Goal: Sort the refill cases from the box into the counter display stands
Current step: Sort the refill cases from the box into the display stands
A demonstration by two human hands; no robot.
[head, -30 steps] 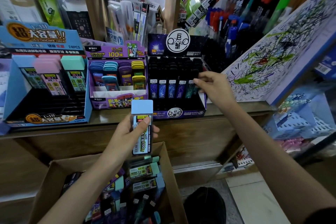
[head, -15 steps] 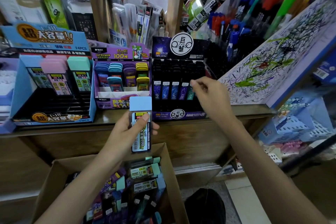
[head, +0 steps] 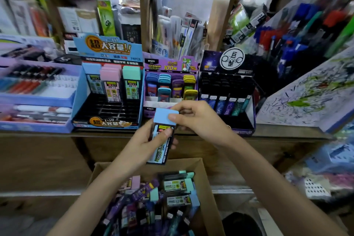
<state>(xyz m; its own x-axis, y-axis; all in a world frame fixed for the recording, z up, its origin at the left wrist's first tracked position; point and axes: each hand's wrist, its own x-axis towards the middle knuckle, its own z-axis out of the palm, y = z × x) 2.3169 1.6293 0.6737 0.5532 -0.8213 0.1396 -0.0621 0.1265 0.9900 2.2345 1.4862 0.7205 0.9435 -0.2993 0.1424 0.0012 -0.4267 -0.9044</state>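
i hold the blue-capped refill case (head: 162, 116) upright, left grip (head: 145, 140) clamped round its body, right grip (head: 201, 120) pinching its cap; its blue display stand (head: 77, 94) sits up-left on the worktop (head: 287, 130), nearer my left grip.

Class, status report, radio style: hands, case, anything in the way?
Left hand grips blue-capped refill case. Right hand pinches its cap. Front slots of blue stand free; nothing between.

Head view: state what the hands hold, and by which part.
Both hold one blue-capped refill case: the left hand grips its labelled body, the right hand pinches its cap.
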